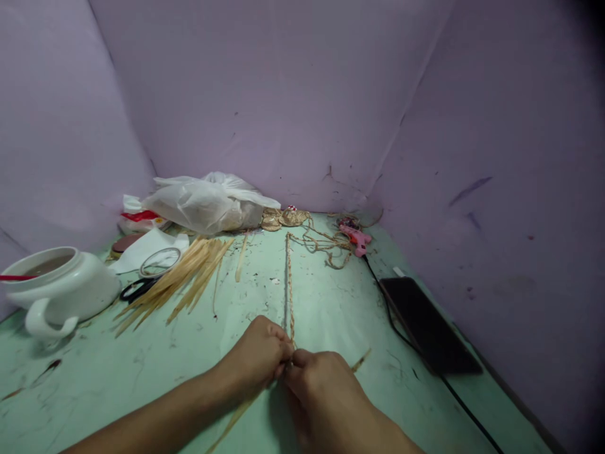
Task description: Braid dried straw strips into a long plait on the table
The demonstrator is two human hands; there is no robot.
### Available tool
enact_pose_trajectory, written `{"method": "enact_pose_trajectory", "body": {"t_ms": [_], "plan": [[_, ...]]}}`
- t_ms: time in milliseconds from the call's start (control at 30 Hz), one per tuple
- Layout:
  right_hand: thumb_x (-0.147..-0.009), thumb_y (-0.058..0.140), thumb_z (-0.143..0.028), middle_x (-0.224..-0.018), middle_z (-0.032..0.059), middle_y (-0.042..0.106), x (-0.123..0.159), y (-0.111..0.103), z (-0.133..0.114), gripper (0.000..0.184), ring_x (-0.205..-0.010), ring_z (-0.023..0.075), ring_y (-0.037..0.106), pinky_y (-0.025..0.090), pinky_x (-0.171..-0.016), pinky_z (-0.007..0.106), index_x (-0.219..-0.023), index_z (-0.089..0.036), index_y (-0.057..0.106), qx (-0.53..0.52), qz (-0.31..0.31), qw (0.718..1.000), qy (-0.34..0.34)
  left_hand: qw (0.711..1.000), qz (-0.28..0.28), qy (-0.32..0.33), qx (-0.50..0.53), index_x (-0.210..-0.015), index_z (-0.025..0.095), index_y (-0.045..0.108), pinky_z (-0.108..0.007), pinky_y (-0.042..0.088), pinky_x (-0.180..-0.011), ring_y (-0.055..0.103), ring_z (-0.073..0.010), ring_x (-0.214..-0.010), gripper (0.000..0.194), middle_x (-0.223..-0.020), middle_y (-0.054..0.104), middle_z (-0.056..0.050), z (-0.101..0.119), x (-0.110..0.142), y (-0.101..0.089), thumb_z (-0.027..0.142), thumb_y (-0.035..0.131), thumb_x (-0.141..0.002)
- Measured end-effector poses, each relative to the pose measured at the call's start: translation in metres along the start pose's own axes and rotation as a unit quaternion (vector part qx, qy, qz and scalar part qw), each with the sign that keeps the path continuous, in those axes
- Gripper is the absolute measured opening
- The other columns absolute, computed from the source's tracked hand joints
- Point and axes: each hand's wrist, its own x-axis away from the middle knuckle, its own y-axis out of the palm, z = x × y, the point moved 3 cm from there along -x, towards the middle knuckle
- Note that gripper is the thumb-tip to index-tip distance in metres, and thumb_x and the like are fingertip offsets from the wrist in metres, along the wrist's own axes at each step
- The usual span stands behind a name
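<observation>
A thin braid of straw-coloured fibre [290,284] runs straight away from me across the green table. Its near end lies between my two hands. My left hand [259,353] is closed, pinching the braid from the left. My right hand [326,384] meets it from the right, fingers closed on the same end. Loose strips stick out below the left hand and to the right of the right hand. The fingertips partly hide the point where the strands cross. At the far end the braid joins a loose tangle of braided cord [326,243].
To the left are flat dry fibre strips [189,277], dark-handled scissors [137,290] and a white pot [70,284]. A white plastic bag [208,202] and woven coils [283,218] lie at the back. On the right are a pink glue gun [357,239], its black cord and a phone [430,325].
</observation>
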Motion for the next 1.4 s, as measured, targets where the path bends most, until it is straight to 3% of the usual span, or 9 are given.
{"method": "enact_pose_trajectory", "body": {"t_ms": [133,233,367,500,667,867,1100,1267,1400], "plan": [[-0.063,0.050,-0.014,-0.066,0.0057,0.063,0.004,-0.013,0.004,0.015,-0.052,0.0110,0.048,0.025,-0.048,0.024,-0.065,-0.012,0.064,-0.048,-0.004,0.999,-0.013,0.997,-0.005,0.049,-0.052,-0.039,0.014,0.043,-0.021,0.016,-0.039,0.025,-0.0046,-0.038,0.010,-0.035,0.032,0.005,0.010,0.003,-0.005,0.013,0.045,-0.049],[-0.066,0.053,-0.027,-0.047,-0.0006,0.050,0.002,-0.026,0.024,0.019,-0.044,0.0071,0.037,0.023,-0.044,0.022,-0.054,-0.013,0.059,-0.224,0.011,0.974,0.032,0.997,-0.034,0.054,-0.050,-0.041,0.014,0.044,-0.021,0.017,-0.040,0.025,-0.0044,-0.038,0.009,-0.035,0.032,0.006,0.014,0.004,-0.007,0.016,0.047,-0.050],[-0.069,0.052,-0.031,-0.052,-0.0015,0.049,-0.010,-0.031,0.056,0.019,-0.047,0.0070,0.040,0.031,-0.048,0.020,-0.062,-0.013,0.053,-0.464,0.135,0.862,0.155,0.996,-0.059,0.056,-0.033,-0.043,0.015,0.043,-0.020,0.016,-0.040,0.022,-0.0037,-0.036,0.012,-0.035,0.031,0.007,0.016,0.005,-0.008,0.020,0.048,-0.053],[-0.068,0.052,-0.026,-0.055,-0.0007,0.052,-0.018,-0.010,0.046,0.013,-0.049,0.0104,0.051,0.041,-0.054,0.025,-0.073,-0.015,0.047,-0.641,-0.032,0.742,0.192,0.994,-0.073,0.081,-0.030,-0.045,0.014,0.043,-0.021,0.017,-0.041,0.025,-0.0043,-0.039,0.015,-0.038,0.034,0.005,0.016,0.005,-0.007,0.025,0.048,-0.055],[-0.070,0.045,-0.015,-0.049,-0.0050,0.043,-0.017,-0.004,0.036,0.005,-0.034,0.0030,0.034,0.023,-0.034,0.015,-0.066,-0.015,0.043,-0.681,-0.068,0.697,0.213,0.993,-0.071,0.089,-0.039,-0.047,0.014,0.046,-0.021,0.018,-0.042,0.024,-0.0042,-0.040,0.013,-0.040,0.034,0.005,0.018,0.005,-0.008,0.024,0.048,-0.053],[-0.069,0.045,-0.017,-0.042,-0.0060,0.039,-0.021,-0.004,0.040,0.016,-0.032,0.0015,0.020,0.007,-0.034,0.018,-0.055,-0.016,0.037,-0.674,-0.072,0.701,0.223,0.993,-0.086,0.074,-0.042,-0.048,0.013,0.050,-0.022,0.018,-0.041,0.026,-0.0051,-0.037,0.013,-0.038,0.037,0.004,0.017,0.006,-0.008,0.025,0.047,-0.053],[-0.060,0.054,-0.023,-0.039,-0.0070,0.033,-0.021,-0.002,0.044,0.015,-0.037,0.0025,0.021,0.012,-0.040,0.021,-0.051,-0.011,0.053,-0.568,0.012,0.806,0.167,0.983,-0.018,0.067,-0.168,-0.046,0.015,0.047,-0.022,0.017,-0.042,0.028,-0.0065,-0.040,0.011,-0.039,0.035,0.004,0.013,0.004,-0.011,0.019,0.042,-0.055],[-0.057,0.056,-0.020,-0.039,-0.0053,0.038,-0.024,0.007,0.047,0.013,-0.040,0.0031,0.025,0.017,-0.042,0.020,-0.050,-0.010,0.059,-0.545,0.055,0.814,0.193,0.932,0.082,0.099,-0.338,-0.043,0.015,0.047,-0.023,0.019,-0.045,0.030,-0.0080,-0.044,0.018,-0.042,0.036,0.002,0.025,0.020,-0.016,0.023,0.045,-0.059],[-0.059,0.053,-0.016,-0.044,-0.0009,0.049,-0.025,0.010,0.039,0.014,-0.044,0.0053,0.036,0.025,-0.046,0.020,-0.049,-0.009,0.061,-0.591,0.065,0.784,0.177,0.882,0.107,0.109,-0.446,-0.054,0.016,0.057,-0.026,0.022,-0.049,0.041,-0.0125,-0.047,0.025,-0.052,0.050,-0.005,0.029,0.040,-0.010,0.030,0.042,-0.068]]}}
